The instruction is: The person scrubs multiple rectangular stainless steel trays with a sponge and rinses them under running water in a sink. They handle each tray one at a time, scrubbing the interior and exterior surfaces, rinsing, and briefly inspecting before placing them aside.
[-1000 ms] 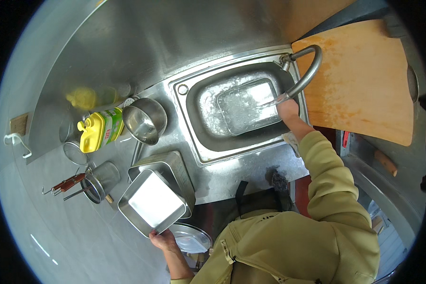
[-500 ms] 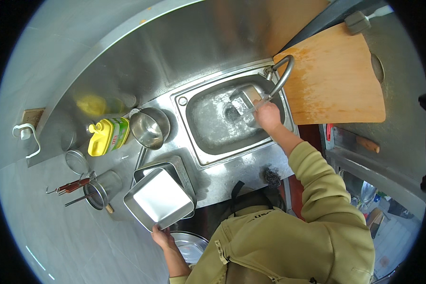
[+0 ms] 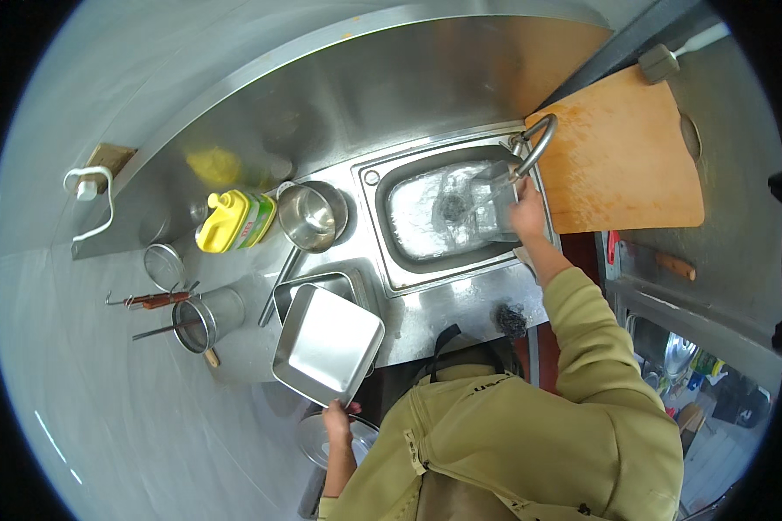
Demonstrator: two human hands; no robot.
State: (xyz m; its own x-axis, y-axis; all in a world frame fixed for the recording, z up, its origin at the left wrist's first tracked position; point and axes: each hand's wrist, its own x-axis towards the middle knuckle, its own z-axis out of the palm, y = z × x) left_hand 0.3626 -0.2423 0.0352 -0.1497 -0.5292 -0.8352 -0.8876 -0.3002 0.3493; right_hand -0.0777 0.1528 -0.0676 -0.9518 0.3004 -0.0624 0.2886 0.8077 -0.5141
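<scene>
My left hand (image 3: 339, 418) is closed on the near rim of a square metal pan (image 3: 330, 343). The pan is tilted and overlaps another metal pan (image 3: 354, 285) on the counter. Over the right side of the sink (image 3: 400, 280), my right hand (image 3: 527, 213) is closed at the edge of a boxy, see-through-looking container (image 3: 495, 207). Its fingers are partly hidden. The curved faucet (image 3: 543, 146) reaches over that container, and water in the basin looks stirred up around the drain.
Left of the sink stand a metal saucepan (image 3: 307, 219) and a yellow jug (image 3: 236, 221). Farther left are a strainer (image 3: 163, 267) and a mesh basket (image 3: 208, 319). A dark scouring pad (image 3: 511, 321) lies by the front edge. A wooden board (image 3: 621, 165) is on the right.
The see-through container has turned and moved to the sink's right side with my right hand. My left hand still holds the pan. The whole view has shifted.
</scene>
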